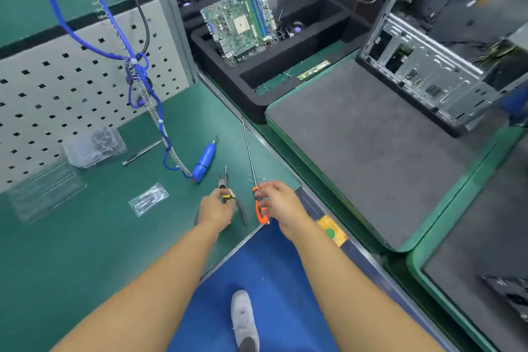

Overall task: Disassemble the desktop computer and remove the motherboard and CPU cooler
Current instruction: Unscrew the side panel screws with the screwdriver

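Note:
A green motherboard (240, 24) leans in a black foam tray (257, 86) at the back. An opened silver computer case (425, 71) stands at the right on a grey mat (371, 151). My left hand (215, 208) rests on pliers with yellow and black handles (228, 197) lying on the green bench. My right hand (278, 203) pinches the orange handle of a long thin screwdriver (258, 208) whose shaft points away across the bench. No CPU cooler is visible.
A blue electric screwdriver (204, 161) on a coiled cable lies ahead of my hands. A clear box of screws (94, 146), a small plastic bag (148, 198) and a metal rod (141, 153) lie to the left. A pegboard (71, 88) stands behind.

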A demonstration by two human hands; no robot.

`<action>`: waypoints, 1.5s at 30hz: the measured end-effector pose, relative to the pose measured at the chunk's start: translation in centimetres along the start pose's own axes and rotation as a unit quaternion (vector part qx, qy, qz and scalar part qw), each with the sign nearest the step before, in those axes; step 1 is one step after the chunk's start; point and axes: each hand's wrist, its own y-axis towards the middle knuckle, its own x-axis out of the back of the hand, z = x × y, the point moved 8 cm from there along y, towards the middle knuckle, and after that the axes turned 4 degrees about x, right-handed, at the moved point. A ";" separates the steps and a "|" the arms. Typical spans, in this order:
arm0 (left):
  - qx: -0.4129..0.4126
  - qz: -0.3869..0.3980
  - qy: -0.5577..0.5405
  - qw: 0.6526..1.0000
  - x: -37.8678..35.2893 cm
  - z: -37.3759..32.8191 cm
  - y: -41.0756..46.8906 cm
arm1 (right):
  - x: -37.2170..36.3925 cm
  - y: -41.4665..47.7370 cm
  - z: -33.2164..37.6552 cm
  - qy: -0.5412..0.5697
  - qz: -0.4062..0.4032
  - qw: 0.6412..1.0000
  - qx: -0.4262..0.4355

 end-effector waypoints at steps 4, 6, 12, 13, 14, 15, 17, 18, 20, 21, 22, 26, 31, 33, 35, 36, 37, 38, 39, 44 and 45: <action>-0.104 -0.017 0.150 0.983 -0.3 -0.6 1.7 | -2.6 2.2 -1.2 -0.049 0.013 0.998 -0.031; -0.119 -0.009 0.188 0.975 -0.7 -0.6 2.2 | -3.2 2.9 -1.5 -0.065 0.018 0.997 -0.040; -0.083 0.052 0.044 0.994 -0.6 -1.4 1.9 | -3.5 2.8 -1.7 -0.075 0.012 0.996 -0.037; -0.078 0.096 -0.021 0.992 -0.8 -1.8 1.3 | -3.3 2.5 -1.4 -0.079 0.010 0.996 -0.028; -0.075 0.139 -0.074 0.985 -0.9 -2.5 0.4 | -3.1 2.2 -1.0 -0.078 0.004 0.997 -0.016; -0.076 0.171 -0.119 0.975 -1.0 -3.2 -0.4 | -2.6 1.8 -0.5 -0.072 -0.008 0.997 -0.002; -0.095 0.207 -0.194 0.954 -1.1 -5.5 -1.8 | -1.1 0.8 0.8 -0.056 -0.040 0.997 0.025; -0.107 0.218 -0.213 0.946 -1.2 -7.0 -2.6 | -0.2 0.2 1.5 -0.051 -0.052 0.997 0.036; -0.135 0.235 -0.210 0.939 -1.9 -10.2 -4.5 | 1.9 -1.3 2.6 -0.018 -0.067 0.996 0.050; -0.150 0.241 -0.189 0.940 -2.5 -11.8 -5.5 | 3.2 -2.2 3.0 0.009 -0.078 0.995 0.059; -0.167 0.249 -0.163 0.940 -3.3 -13.5 -6.7 | 4.8 -3.2 3.5 0.035 -0.094 0.992 0.071; -0.270 0.277 -0.045 0.921 -7.5 -20.0 -12.2 | 12.0 -8.4 5.2 0.094 -0.149 0.977 0.117; -0.425 0.316 0.042 0.848 -15.1 -27.3 -23.5 | 23.6 -16.7 5.9 0.124 -0.252 0.946 0.162; -0.458 0.341 0.039 0.820 -18.6 -29.1 -28.2 | 27.8 -20.2 5.3 0.148 -0.280 0.931 0.182; -0.475 0.360 0.041 0.802 -22.1 -30.2 -32.5 | 31.6 -23.6 4.3 0.176 -0.304 0.914 0.202; -0.481 0.368 0.044 0.795 -23.8 -30.5 -34.5 | 33.4 -25.3 3.7 0.188 -0.318 0.905 0.211; -0.489 0.372 0.048 0.788 -25.3 -30.7 -36.4 | 35.0 -27.0 3.0 0.200 -0.329 0.897 0.219; -0.498 0.375 0.054 0.780 -26.9 -30.9 -38.3 | 36.5 -28.6 2.2 0.212 -0.336 0.889 0.227; -0.508 0.380 0.061 0.770 -28.3 -30.9 -40.1 | 37.8 -30.1 1.5 0.225 -0.340 0.883 0.234; -0.617 0.347 0.147 0.691 -34.5 -30.4 -48.3 | 43.1 -37.0 -2.8 0.275 -0.383 0.849 0.240; -0.639 0.342 0.174 0.667 -36.0 -30.0 -50.0 | 44.1 -38.2 -4.2 0.290 -0.394 0.840 0.233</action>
